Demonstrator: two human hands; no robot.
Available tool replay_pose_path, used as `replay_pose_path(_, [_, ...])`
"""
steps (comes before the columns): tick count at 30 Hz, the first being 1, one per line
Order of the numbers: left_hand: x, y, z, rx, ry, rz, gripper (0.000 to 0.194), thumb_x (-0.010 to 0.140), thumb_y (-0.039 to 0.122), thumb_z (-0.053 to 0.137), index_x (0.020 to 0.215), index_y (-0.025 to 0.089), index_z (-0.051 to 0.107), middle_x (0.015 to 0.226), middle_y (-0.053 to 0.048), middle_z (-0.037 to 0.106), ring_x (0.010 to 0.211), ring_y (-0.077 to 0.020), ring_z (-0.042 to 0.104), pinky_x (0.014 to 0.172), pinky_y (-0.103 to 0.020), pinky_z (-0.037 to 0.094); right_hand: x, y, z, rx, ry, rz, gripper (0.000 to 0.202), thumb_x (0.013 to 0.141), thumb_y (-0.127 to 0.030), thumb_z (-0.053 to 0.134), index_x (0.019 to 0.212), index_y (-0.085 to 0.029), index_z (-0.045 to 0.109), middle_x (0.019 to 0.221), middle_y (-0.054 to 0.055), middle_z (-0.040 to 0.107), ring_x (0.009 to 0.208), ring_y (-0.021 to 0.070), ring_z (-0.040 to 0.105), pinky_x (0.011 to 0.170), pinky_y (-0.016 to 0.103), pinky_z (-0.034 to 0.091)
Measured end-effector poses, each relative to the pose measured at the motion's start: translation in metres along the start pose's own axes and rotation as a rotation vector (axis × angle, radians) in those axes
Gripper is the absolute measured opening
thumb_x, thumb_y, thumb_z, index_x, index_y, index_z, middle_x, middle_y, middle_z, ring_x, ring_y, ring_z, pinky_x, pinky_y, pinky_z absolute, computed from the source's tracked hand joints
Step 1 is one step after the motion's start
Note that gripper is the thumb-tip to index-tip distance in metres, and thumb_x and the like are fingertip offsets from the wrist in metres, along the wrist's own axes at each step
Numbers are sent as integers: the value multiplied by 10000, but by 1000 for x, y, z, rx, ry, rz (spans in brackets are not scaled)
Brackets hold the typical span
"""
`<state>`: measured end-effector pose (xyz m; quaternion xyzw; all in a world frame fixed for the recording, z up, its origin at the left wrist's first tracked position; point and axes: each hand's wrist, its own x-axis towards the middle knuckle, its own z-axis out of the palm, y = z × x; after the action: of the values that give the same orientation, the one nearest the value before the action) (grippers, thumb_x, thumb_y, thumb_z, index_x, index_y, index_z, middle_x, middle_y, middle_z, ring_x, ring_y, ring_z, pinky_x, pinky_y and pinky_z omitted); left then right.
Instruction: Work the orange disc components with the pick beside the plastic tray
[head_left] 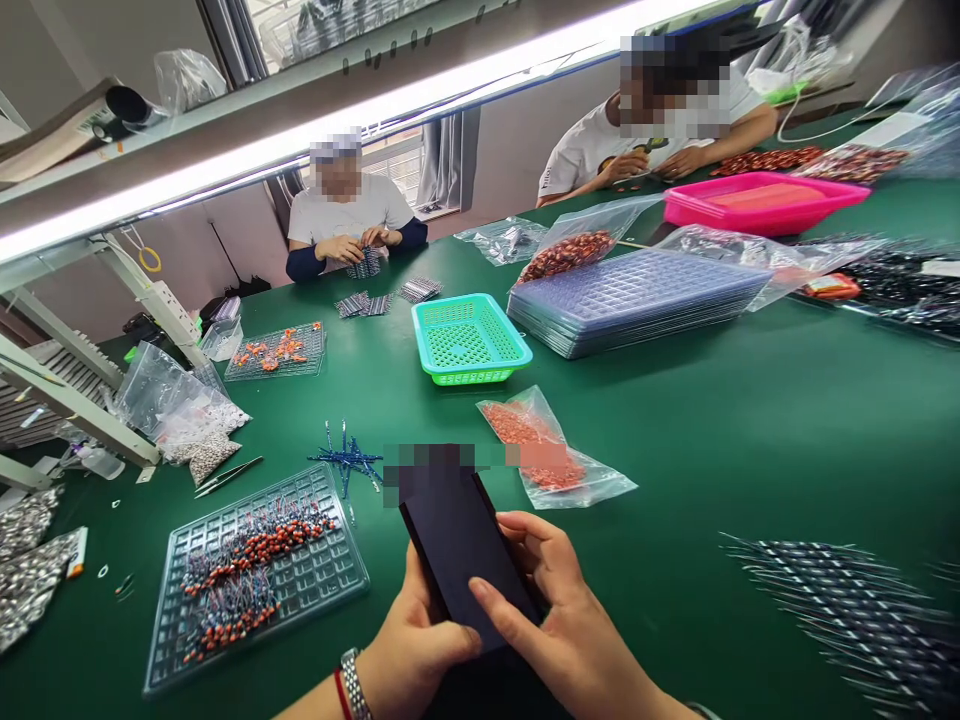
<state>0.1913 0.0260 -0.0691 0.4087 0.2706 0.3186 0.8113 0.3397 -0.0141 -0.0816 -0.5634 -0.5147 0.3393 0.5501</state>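
A dark smartphone (469, 550) is held over the near edge of the green table. My left hand (412, 630) wraps its left side, the thumb lying along the lower edge. On the phone's right side, my right hand (559, 615) grips it with fingers behind and the thumb on the screen. The screen looks dark, and its upper end is blurred out. To the left lies a clear compartment tray (330, 575) with rows of small orange-tipped wired parts (262, 550). Just beyond the phone sits a zip bag of orange pieces (532, 440).
Blue strips (345, 458) and tweezers (229, 477) lie behind the tray. A green-blue basket (472, 335), stacked clear trays (630, 300) and a pink tray (765, 200) stand farther back. Dark striped wires (840, 610) lie at right. Two people work across the table beneath a lamp bar (360, 125).
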Motion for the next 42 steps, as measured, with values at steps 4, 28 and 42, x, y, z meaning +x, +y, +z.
replay_pose_path(4, [0, 0, 2, -8, 11, -7, 825, 562, 57, 639, 1331, 247, 410, 1154, -30, 676, 1037, -188, 626, 894, -317, 451, 2, 1, 1, 26, 26, -14, 404, 901, -390, 584, 1227, -294, 365, 1117, 91, 606, 1009, 257, 658, 831, 399, 588])
replay_pose_path(28, [0, 2, 3, -34, 59, 8, 805, 564, 84, 621, 1328, 238, 418, 1139, -29, 675, 1045, -204, 615, 894, -337, 451, 1, -2, -5, 126, -109, -3, 413, 929, -318, 541, 1289, -309, 341, 1173, 89, 607, 1023, 232, 666, 831, 364, 592])
replay_pose_path(42, [0, 4, 6, -105, 17, 22, 593, 705, 174, 652, 1270, 267, 499, 1178, -17, 686, 1088, -198, 633, 954, -351, 447, -1, -5, -6, 69, -65, -125, 323, 964, -305, 490, 1259, -296, 358, 1118, 83, 644, 991, 205, 681, 812, 315, 599])
